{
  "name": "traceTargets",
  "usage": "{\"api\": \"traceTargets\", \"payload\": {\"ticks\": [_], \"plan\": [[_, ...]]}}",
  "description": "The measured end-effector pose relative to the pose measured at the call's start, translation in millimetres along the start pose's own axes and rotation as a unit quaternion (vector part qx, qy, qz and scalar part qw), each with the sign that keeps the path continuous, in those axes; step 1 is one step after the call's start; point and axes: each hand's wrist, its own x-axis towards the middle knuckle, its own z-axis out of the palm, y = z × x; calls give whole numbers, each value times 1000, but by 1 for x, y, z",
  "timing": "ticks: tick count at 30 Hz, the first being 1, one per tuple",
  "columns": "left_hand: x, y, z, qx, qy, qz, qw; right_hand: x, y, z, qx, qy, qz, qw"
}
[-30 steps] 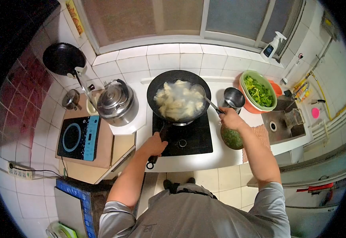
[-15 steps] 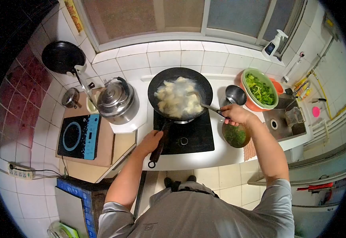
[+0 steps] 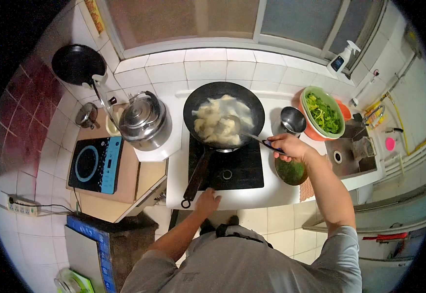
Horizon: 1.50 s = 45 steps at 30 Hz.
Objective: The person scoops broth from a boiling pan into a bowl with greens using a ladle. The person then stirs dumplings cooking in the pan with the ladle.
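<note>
A black wok sits on the black cooktop, steaming, with pale dumpling-like pieces inside. My right hand is closed round the dark handle of a metal ladle, whose head is among the pieces. Near the cooktop's front edge is my left hand, off the wok's handle; its fingers are slightly apart and nothing shows in them. Below my right hand stands a bowl of chopped greens, and an empty-looking metal bowl is behind it.
A kettle stands left of the wok, beside a blue-edged induction plate. At right are a green basin of leafy greens, a sink and a pink cloth. A spray bottle stands on the sill.
My left hand has left the wok's handle and moved down and right to the counter's front. The ladle's head has shifted left and slightly down within the wok, still in my right hand.
</note>
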Motion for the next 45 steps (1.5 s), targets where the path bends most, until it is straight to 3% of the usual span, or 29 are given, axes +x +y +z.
{"api": "traceTargets", "payload": {"ticks": [1,4,6,10,19,22,26,28,31,33,35,37,40,41,42,44,45], "plan": [[4,20,-3,7,16,-21,1000,1,-1,2,-43,16,-11,999],[29,45,5,79,125,31,989,8,5,3,-193,60,-94,975],[44,60,0,109,95,2,989,20,17,-4,-242,69,-157,955],[59,80,-5,180,36,-39,982,14,12,-8,-202,27,-97,974],[66,95,-10,257,42,-32,965,20,14,13,40,-82,3,996],[84,71,15,303,84,54,948,21,13,28,90,-84,5,992],[88,65,24,308,78,83,945,19,3,51,130,-74,0,989],[70,80,8,291,31,53,955,23,3,61,155,-79,-9,985],[21,89,-6,217,122,97,964,30,0,74,153,-73,-29,985],[18,34,24,149,136,170,965,35,0,80,167,-75,-36,982],[2,-13,28,72,-58,193,977,41,0,84,186,-86,-38,978],[-33,-10,-14,22,-202,75,976,41,-4,89,196,-86,-35,976],[-43,-62,-46,-157,-267,-124,943,37,-10,100,185,-70,-37,979],[-47,-66,-61,-167,-189,-138,958,36,-11,104,177,-62,-38,981],[-40,-76,-76,-207,-169,-182,946,35,-11,107,177,-58,-43,982],[-30,-68,-109,-209,-75,-130,966,36,-6,114,176,-48,-50,982],[-27,-53,-122,-354,-39,-148,923,37,-3,116,165,-46,-55,984]]}}
